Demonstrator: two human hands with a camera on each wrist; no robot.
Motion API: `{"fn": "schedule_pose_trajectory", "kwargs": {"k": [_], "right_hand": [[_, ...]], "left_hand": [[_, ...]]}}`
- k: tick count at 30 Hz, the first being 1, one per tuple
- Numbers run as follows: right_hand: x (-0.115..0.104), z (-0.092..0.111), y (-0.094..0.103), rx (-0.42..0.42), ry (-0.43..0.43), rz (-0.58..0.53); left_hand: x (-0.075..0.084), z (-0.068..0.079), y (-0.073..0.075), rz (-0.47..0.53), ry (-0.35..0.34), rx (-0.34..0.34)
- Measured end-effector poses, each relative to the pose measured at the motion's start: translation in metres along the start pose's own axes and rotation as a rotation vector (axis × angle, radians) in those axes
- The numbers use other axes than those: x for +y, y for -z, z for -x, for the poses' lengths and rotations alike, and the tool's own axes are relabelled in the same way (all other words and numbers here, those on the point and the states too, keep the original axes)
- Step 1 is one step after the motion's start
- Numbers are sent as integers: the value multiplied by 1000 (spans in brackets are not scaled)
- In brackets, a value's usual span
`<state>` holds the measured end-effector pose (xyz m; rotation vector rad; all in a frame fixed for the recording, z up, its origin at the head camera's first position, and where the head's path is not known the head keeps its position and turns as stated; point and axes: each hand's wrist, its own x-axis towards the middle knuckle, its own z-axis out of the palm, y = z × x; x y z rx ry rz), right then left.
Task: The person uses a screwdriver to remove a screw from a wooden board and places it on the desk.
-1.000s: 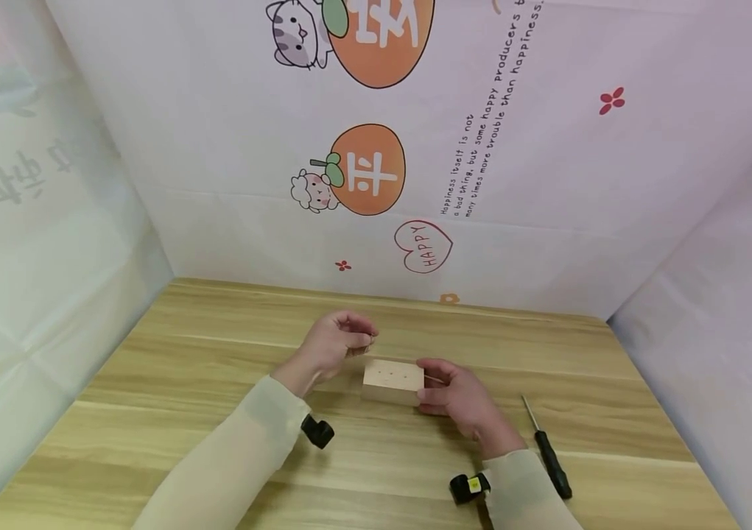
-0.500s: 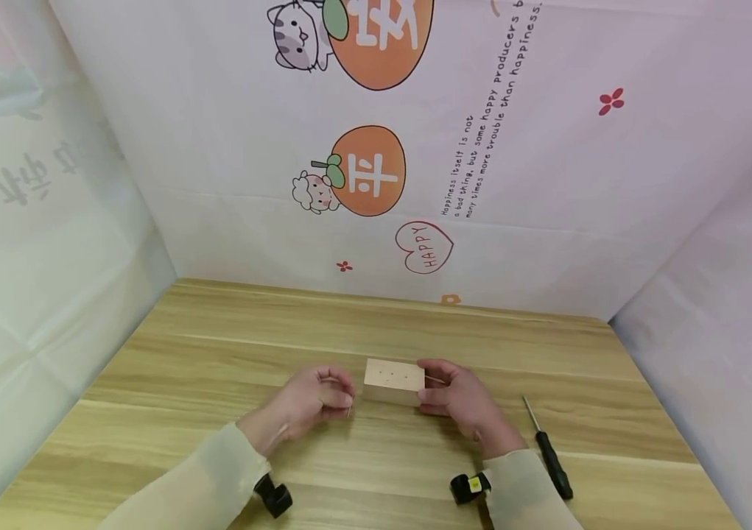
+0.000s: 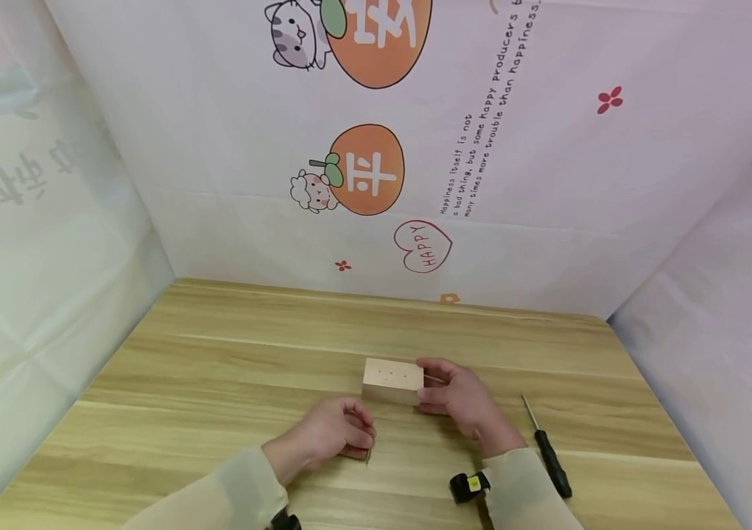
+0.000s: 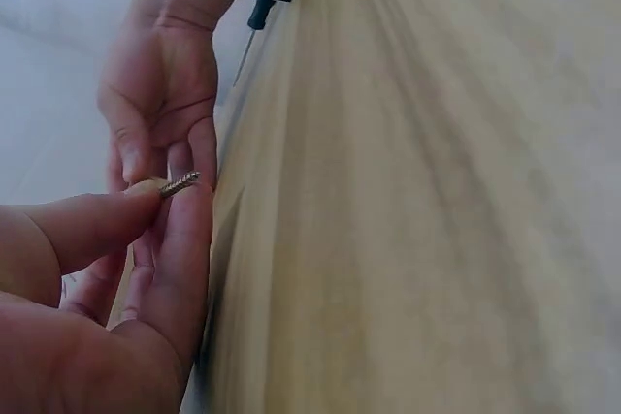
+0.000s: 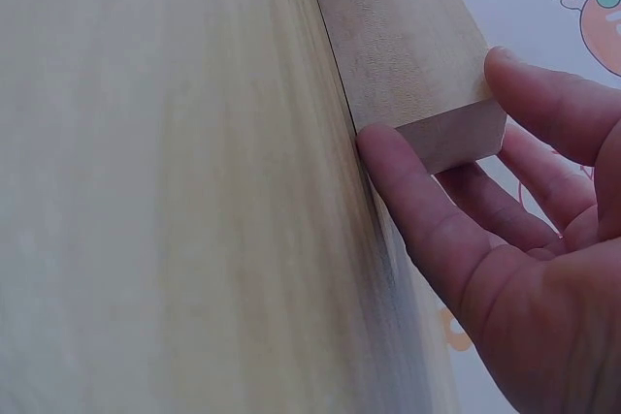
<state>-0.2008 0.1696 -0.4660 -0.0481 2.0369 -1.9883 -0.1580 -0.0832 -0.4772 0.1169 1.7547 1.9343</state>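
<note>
A pale wooden block (image 3: pixel 393 375) with several small holes in its top lies on the wooden table (image 3: pixel 230 383). My right hand (image 3: pixel 458 397) holds its right end; in the right wrist view, thumb and fingers (image 5: pixel 412 196) grip the end of the block (image 5: pixel 408 36). Nearer to me and left of the block is my left hand (image 3: pixel 331 436). It pinches a small metal screw (image 4: pixel 181 183) between thumb and forefinger, the threaded end sticking out past the fingertips in the left wrist view. The rest of the screw is hidden by the fingers.
A screwdriver (image 3: pixel 551 462) with a black handle lies right of my right forearm, its shaft pointing away from me. White printed cloth (image 3: pixel 515 243) stands behind the table, with more cloth at both sides.
My left hand has come from beside the block's far left corner toward me, first leftward, then back right, with the screw between its fingers. The right hand and block have stayed put.
</note>
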Motion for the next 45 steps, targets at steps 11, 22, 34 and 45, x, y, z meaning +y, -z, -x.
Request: {"fn": "schedule_pose_trajectory", "kwargs": {"k": [11, 22, 34, 45], "right_hand": [[1, -1, 0, 0, 1, -3], [0, -1, 1, -4, -1, -4], [-3, 0, 2, -16, 0, -11], [-29, 14, 14, 82, 53, 498]], "left_hand": [[-2, -7, -11, -354, -127, 25], [2, -6, -13, -514, -140, 70], [9, -4, -2, -342, -62, 53], [46, 9, 13, -861, -112, 11]]}}
